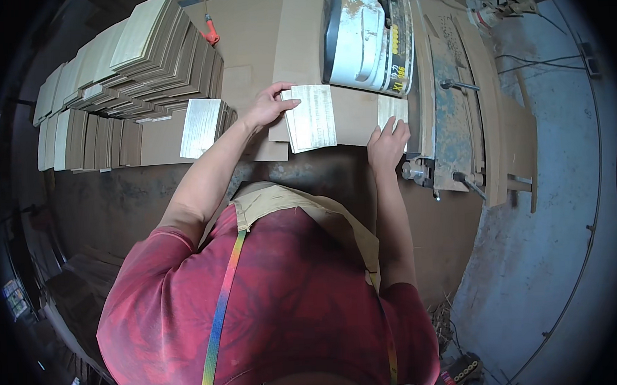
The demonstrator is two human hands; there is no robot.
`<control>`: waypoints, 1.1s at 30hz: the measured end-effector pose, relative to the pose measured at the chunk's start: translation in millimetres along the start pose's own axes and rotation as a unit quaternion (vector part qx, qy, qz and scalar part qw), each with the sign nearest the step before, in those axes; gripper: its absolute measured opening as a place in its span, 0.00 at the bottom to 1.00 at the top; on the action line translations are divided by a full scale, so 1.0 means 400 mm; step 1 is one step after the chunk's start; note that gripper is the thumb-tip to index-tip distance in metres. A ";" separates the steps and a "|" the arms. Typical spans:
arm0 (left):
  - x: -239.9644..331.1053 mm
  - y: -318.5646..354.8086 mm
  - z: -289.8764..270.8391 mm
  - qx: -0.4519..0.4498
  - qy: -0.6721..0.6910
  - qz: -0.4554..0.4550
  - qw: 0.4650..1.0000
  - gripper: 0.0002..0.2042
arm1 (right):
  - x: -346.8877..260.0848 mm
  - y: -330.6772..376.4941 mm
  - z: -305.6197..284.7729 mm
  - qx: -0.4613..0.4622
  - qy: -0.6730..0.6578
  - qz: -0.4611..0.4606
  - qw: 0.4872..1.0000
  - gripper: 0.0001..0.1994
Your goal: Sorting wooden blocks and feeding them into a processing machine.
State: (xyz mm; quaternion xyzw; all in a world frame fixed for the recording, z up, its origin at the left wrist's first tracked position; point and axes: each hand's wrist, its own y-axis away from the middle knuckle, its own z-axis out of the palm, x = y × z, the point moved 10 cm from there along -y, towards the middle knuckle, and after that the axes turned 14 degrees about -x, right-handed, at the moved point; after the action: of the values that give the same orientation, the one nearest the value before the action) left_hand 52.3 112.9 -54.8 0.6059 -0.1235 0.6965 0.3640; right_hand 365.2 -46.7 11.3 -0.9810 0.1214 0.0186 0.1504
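Board stack point(312, 120): positioned at the near edge of the table point(355, 118), whose surface is covered with brown cardboard. The left hand point(269, 108) is closed on the stack at its left side, thumb over the top face, fingers about the far left corner. How many boards lie within that grip cannot be told.

Single board point(392, 107): positioned toward the table's right side, near the same edge and just in front of the machine point(365, 42). The right hand point(387, 146) reaches over its near end from the near edge, with the fingertips on the board. Whether these fingers pinch the board or only press on it cannot be told. Bare cardboard separates the single board from the stack.

Step in hand: this appears to be two-handed handling of pieces at the machine, the left hand tending the stack, the right hand tending one board. Whether the machine is running cannot be determined.

Requirement for the next move: judging by this layout, guide the single board flat, keep the right fingertips clear of the machine, and steady the stack so that its layers do not slide. Further wooden piles point(161, 61) occupy the table's left side, beyond the left forearm point(208, 171).
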 end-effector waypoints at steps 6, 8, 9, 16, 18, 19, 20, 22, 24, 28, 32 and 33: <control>0.038 -0.021 0.029 0.049 -0.029 0.059 0.997 0.21 | -0.032 -0.146 0.019 -0.053 -0.165 0.020 0.985 0.25; 0.032 -0.022 0.026 0.082 -0.046 0.046 0.994 0.20 | -0.138 -0.134 -0.002 -0.107 -0.235 -0.001 0.966 0.27; 0.024 -0.017 0.028 0.098 -0.054 0.038 0.993 0.19 | -0.248 -0.104 -0.024 -0.117 -0.256 -0.049 0.958 0.29; 0.009 -0.034 0.031 0.121 -0.085 0.045 0.988 0.19 | -0.339 -0.017 -0.107 -0.103 -0.240 -0.068 0.963 0.34; 0.011 -0.030 0.026 0.121 -0.098 0.038 0.987 0.19 | -0.270 0.033 -0.109 -0.111 -0.249 -0.071 0.960 0.35; 0.009 -0.025 0.021 0.121 -0.104 0.034 0.987 0.19 | -0.213 0.056 -0.110 -0.128 -0.232 -0.038 0.963 0.34; 0.010 -0.016 0.022 0.121 -0.110 0.030 0.986 0.19 | -0.158 0.069 -0.110 -0.144 -0.215 -0.005 0.966 0.33; 0.016 -0.011 0.017 0.105 -0.094 0.032 0.990 0.19 | -0.067 0.062 -0.099 -0.115 -0.181 0.011 0.977 0.32; 0.014 -0.002 0.016 0.076 -0.062 0.033 0.995 0.18 | 0.014 0.074 -0.084 -0.062 -0.113 0.040 0.991 0.29; 0.008 -0.016 -0.001 0.070 -0.046 0.039 0.996 0.18 | 0.015 -0.019 -0.030 0.006 -0.052 0.046 0.998 0.26; 0.019 -0.011 0.015 0.085 -0.087 0.026 0.992 0.19 | -0.017 -0.120 -0.003 0.047 -0.095 0.047 0.993 0.23; 0.039 -0.011 0.019 0.103 -0.126 0.012 0.987 0.20 | -0.059 -0.128 -0.020 0.049 -0.098 0.040 0.993 0.23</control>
State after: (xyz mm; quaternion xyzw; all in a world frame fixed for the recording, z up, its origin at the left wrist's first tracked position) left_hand 60.8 117.0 -39.5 0.7214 -0.1031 0.6279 0.2733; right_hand 354.9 3.8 35.5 -0.9604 0.1457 0.1143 0.2082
